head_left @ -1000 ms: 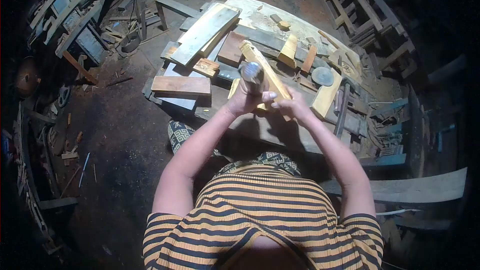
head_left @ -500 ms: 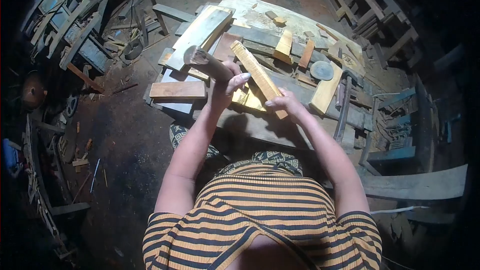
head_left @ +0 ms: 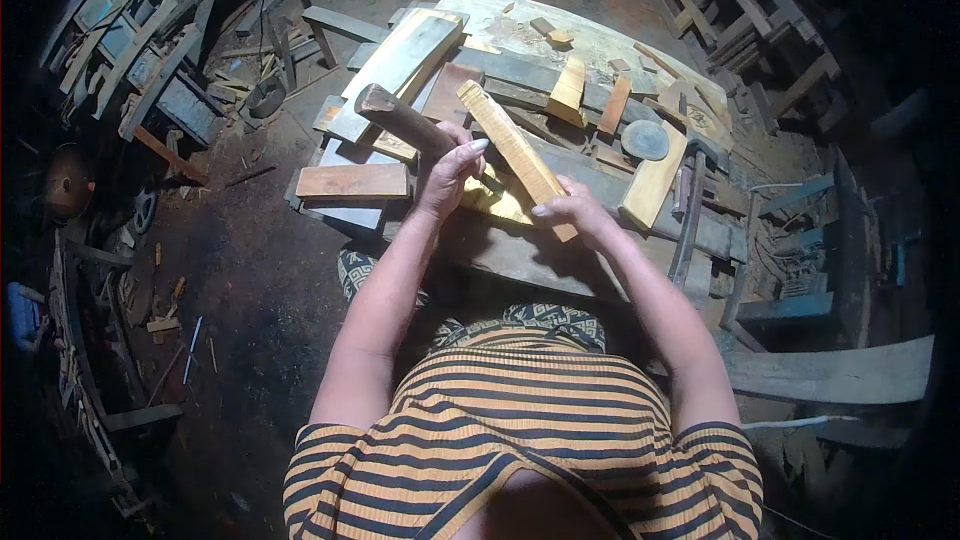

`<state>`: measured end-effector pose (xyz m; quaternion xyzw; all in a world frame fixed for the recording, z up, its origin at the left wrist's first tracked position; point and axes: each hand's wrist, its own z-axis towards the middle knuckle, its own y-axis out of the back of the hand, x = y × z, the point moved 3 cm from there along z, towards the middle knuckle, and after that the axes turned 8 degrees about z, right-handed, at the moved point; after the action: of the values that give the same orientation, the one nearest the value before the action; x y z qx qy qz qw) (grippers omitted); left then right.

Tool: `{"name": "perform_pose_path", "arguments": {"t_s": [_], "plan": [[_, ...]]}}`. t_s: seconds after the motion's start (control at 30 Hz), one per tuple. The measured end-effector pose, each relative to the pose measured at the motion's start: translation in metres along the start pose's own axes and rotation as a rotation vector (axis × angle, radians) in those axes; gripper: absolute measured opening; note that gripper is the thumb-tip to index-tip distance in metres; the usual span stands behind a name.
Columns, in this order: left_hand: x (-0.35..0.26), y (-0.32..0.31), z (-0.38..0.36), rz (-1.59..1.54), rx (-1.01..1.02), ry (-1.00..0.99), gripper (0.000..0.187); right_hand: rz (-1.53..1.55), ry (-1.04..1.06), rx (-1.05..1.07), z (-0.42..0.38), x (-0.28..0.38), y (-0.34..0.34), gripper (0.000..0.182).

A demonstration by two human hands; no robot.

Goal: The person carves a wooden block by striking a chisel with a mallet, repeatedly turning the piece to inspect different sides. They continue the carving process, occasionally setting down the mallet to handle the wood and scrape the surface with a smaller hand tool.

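Observation:
My left hand (head_left: 450, 172) is closed around a thick dark wooden handle (head_left: 400, 120). Its blunt, worn end points up and left, and whatever is at its lower end is mostly hidden by my fingers. In my right hand (head_left: 578, 210) is a long, narrow wooden piece (head_left: 510, 148), gripped near its lower end and slanting up to the left. Under and between the hands, a bright yellow piece of wood (head_left: 500, 198) shows on the workbench (head_left: 530, 258).
A reddish wood block (head_left: 352, 180) lies at the bench's left edge, near a thick pale plank (head_left: 405, 70). A round grey disc (head_left: 645, 140) and a hammer-like tool (head_left: 690, 210) rest on the right. Timber racks (head_left: 745, 0) stand beyond.
The handle in my left hand has tilted and shifted slightly left, its end a little higher. The long wooden piece has barely moved in my right hand.

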<state>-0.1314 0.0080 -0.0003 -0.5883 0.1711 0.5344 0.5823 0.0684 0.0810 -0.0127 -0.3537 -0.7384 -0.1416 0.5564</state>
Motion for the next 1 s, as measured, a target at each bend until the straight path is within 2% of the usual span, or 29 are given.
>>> {"name": "perform_pose_path", "arguments": {"t_s": [0.07,0.1,0.13,0.17,0.2,0.23,0.3,0.37,0.4,0.47,0.5,0.53,0.57,0.6,0.63,0.7,0.73,0.77,0.83,0.87,0.9,0.97,1.0], "plan": [[0.000,0.003,0.002,-0.011,0.005,0.003,0.019,-0.136,-0.012,-0.038,0.000,0.013,0.003,0.060],[-0.001,0.005,0.003,-0.009,0.004,0.001,0.019,-0.420,0.121,-0.112,0.003,0.034,0.009,0.066],[0.000,0.006,0.002,-0.019,-0.010,0.013,0.019,-0.608,0.429,-0.087,-0.007,0.075,-0.004,0.073],[0.001,0.008,0.000,-0.031,-0.023,0.030,0.019,-0.741,0.482,-0.101,-0.006,0.103,-0.004,0.074],[0.004,0.011,0.001,0.012,-0.015,-0.009,0.019,-0.721,0.226,-0.038,-0.033,0.158,-0.039,0.075],[0.006,0.013,0.002,0.054,-0.004,-0.048,0.020,-0.825,0.448,0.000,-0.037,0.185,-0.053,0.071],[0.007,0.010,0.002,-0.014,-0.018,0.016,0.020,-0.842,1.114,0.074,-0.049,0.230,-0.091,0.063],[0.005,0.009,0.001,-0.027,0.003,0.014,0.020,-0.930,1.495,0.079,-0.058,0.255,-0.127,0.051],[0.004,0.009,0.001,-0.035,0.017,0.011,0.020,-0.940,1.379,0.126,-0.052,0.253,-0.141,0.048],[0.030,0.025,0.003,-0.021,-0.037,0.069,0.019,-1.097,0.756,0.251,-0.053,0.246,-0.157,0.058],[0.031,0.026,0.003,-0.006,-0.093,0.126,0.018,-1.340,0.561,0.180,-0.054,0.245,-0.167,0.048],[0.030,0.023,0.001,-0.013,0.020,0.165,0.017,-1.456,0.400,0.182,-0.048,0.244,-0.171,0.045],[0.031,0.019,0.001,-0.092,0.020,0.159,0.016,-1.565,0.232,0.180,-0.042,0.244,-0.175,0.043],[0.028,0.019,0.003,-0.033,0.017,0.122,0.017,-1.629,0.192,0.168,-0.046,0.256,-0.188,0.042],[0.024,0.017,0.004,0.022,0.011,0.084,0.018,-1.715,0.297,0.141,-0.047,0.264,-0.196,0.045],[0.010,0.010,0.000,0.103,0.006,0.062,0.018,-1.497,0.469,0.196,-0.055,0.275,-0.209,0.047],[0.004,0.008,-0.002,0.189,-0.004,0.036,0.019,-1.358,0.630,0.176,-0.052,0.273,-0.217,0.038],[0.007,0.009,-0.002,0.184,-0.004,0.034,0.019,-1.359,0.614,0.193,-0.063,0.274,-0.214,0.043],[0.014,0.012,0.001,0.061,0.058,0.115,0.017,-1.245,0.899,0.217,-0.047,0.252,-0.195,0.040],[0.017,0.008,-0.002,0.032,-0.054,0.260,0.017,-1.398,0.726,0.171,-0.043,0.243,-0.186,0.037],[0.026,0.016,0.000,0.013,0.069,0.177,0.017,-1.702,0.239,0.172,-0.041,0.242,-0.188,0.036],[0.033,0.023,0.007,0.161,0.037,0.102,0.016,-1.698,0.322,0.172,-0.043,0.254,-0.186,0.033],[0.027,0.018,0.006,0.159,0.040,0.107,0.016,-1.800,0.490,0.076,-0.042,0.259,-0.189,0.034]]}}
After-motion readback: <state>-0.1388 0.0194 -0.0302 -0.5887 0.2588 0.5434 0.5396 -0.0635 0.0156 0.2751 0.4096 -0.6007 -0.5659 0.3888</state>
